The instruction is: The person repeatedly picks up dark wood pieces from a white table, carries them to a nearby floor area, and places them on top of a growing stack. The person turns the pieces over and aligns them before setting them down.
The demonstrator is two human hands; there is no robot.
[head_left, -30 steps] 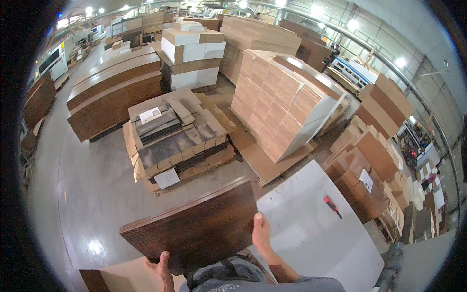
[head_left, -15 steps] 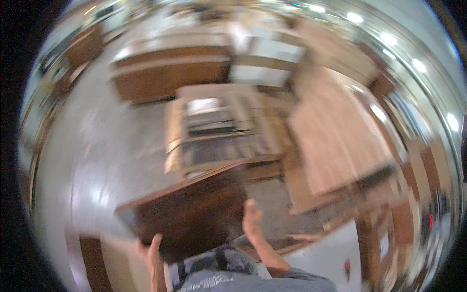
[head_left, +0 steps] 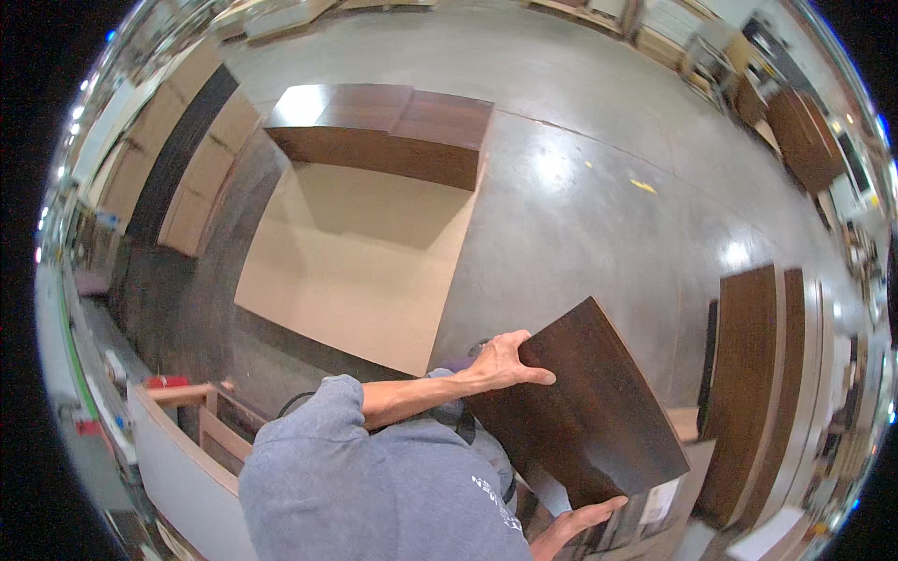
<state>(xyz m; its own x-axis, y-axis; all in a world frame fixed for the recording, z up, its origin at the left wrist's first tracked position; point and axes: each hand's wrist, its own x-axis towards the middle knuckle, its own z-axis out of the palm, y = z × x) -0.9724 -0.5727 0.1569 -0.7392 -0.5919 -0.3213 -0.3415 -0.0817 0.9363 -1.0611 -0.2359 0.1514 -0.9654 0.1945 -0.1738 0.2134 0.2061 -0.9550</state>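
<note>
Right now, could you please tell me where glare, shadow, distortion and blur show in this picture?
In the head view, glare spots the grey floor and whitens one end of the brown stack; in that view, shadow dims part of the tan sheet; toward the head view's rim, the brown boards bow and the left edge blurs; in that view, the dark panel looks fairly sharp.

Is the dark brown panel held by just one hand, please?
No, the left hand and the right hand both hold the dark brown panel at opposite edges.
</note>
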